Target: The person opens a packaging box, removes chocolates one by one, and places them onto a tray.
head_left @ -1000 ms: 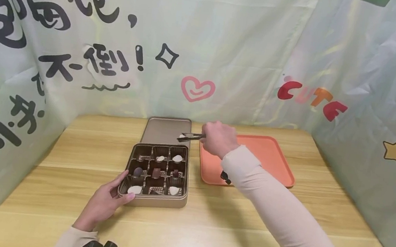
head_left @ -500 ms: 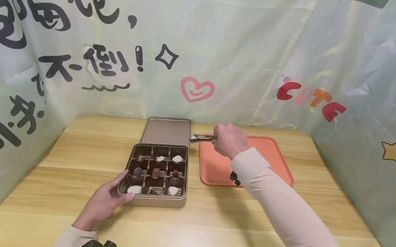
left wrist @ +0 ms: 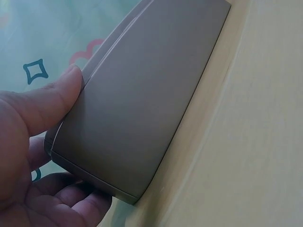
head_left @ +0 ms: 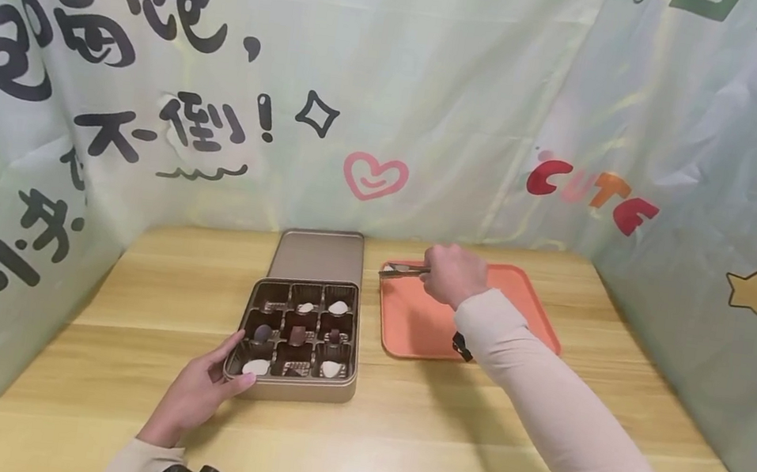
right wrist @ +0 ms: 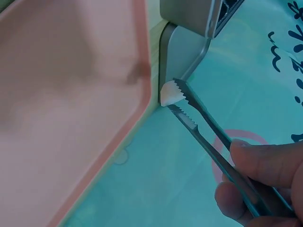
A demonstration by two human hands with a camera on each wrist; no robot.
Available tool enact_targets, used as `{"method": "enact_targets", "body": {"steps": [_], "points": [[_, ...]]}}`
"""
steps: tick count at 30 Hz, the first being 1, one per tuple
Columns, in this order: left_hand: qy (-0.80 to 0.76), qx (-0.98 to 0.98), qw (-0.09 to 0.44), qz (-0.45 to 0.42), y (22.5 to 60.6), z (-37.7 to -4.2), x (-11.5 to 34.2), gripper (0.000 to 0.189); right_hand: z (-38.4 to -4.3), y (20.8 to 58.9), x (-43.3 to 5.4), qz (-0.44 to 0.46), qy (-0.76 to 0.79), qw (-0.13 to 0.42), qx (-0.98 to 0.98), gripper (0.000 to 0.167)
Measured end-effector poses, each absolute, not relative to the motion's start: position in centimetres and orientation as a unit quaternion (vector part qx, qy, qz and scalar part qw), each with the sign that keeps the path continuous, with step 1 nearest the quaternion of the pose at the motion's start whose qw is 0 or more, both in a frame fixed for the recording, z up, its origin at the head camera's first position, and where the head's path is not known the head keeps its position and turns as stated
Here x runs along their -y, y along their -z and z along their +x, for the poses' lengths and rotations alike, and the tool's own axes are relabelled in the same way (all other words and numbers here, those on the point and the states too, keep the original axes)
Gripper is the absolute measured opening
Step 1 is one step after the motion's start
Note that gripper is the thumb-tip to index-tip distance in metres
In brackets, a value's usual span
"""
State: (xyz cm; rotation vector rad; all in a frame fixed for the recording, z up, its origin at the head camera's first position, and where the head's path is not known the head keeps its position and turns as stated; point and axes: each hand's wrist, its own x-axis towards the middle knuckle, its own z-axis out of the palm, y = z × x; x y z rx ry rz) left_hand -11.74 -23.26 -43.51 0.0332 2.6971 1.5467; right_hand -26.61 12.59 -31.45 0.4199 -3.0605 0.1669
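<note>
My left hand (head_left: 199, 389) grips the near left corner of a brown metal chocolate box (head_left: 304, 392), thumb at the rim and fingers around the side. The left wrist view shows the box wall (left wrist: 132, 109) close up. Several compartments hold white pieces, a dark ball (head_left: 263, 332) and a brown block (head_left: 297, 335). My right hand (head_left: 455, 275) holds small serrated metal tongs (head_left: 405, 271) above the far left part of an orange tray (head_left: 423, 330). In the right wrist view, a white piece (right wrist: 171, 93) sits at the tong tips.
The box's lid (head_left: 318, 256) lies behind it, by the fabric backdrop (head_left: 451, 118) that encloses the table (head_left: 348, 463) at the back and sides. A strip of tabletop separates the box from the tray.
My right hand has moved right with the tongs and white piece, from above the lid to above the tray's left edge. My left hand has stayed on the box.
</note>
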Motion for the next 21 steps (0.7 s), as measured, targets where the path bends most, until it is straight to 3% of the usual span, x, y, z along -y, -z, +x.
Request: {"method": "enact_targets", "body": {"steps": [21], "points": [[-0.514,-0.857,0.029,0.006,43.4,-11.7,23.3,0.082,-27.1,32.5,-14.3,0.114,-0.062,0.012,0.991,0.011]]}}
